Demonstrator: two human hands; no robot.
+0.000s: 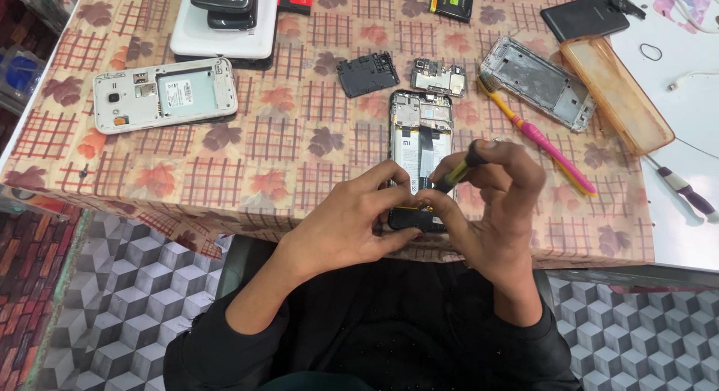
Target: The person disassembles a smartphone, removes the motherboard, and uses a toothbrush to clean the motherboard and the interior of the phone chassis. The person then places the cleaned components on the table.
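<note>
Black-yellow screwdriver (458,168) pinched in your right hand (498,211) over the phone (418,147); left hand (352,222) fingers clamp its bottom edge.

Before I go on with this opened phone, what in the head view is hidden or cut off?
- Lower end of the opened phone: covered by the left hand and right hand.
- Tip of the screwdriver: hidden behind the fingers, so its contact point is unclear.
- Stacked phones and dark phone: cut off by the top edge.
- Loose circuit board: parts too small to read.
</note>
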